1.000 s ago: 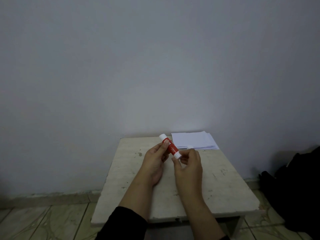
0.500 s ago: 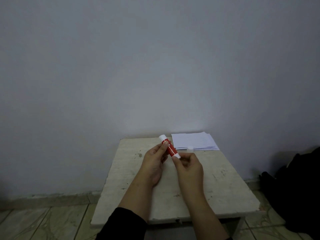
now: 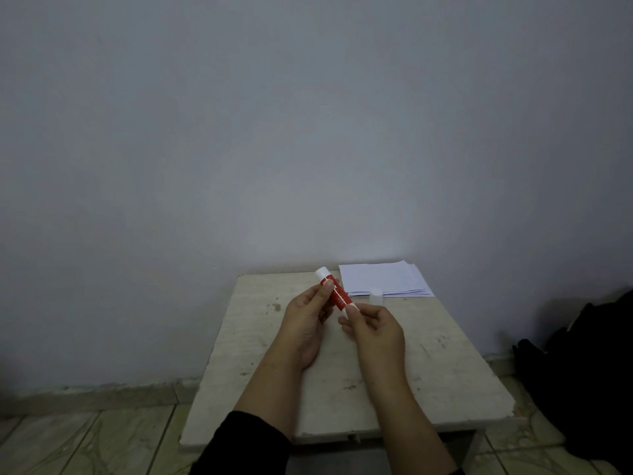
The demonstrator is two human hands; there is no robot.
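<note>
Lowered the right hand (image 3: 375, 329) slightly toward the bottom of the frame, re-pinching the lower white end of the glue stick (image 3: 337, 296) and baring the small white cap (image 3: 375, 292), earlier half hidden behind its fingers.

Dim, grey, even light throughout, with a soft brighter patch on the wall (image 3: 359, 217) just above the worktop (image 3: 445, 354) (shadows are faint and soft-edged). The corners darken. The black bag (image 3: 589, 371) at right is a detailless mass. Fine detail is soft and slightly grainy; only the red of the glue stick (image 3: 339, 298) shows strong colour.
</note>
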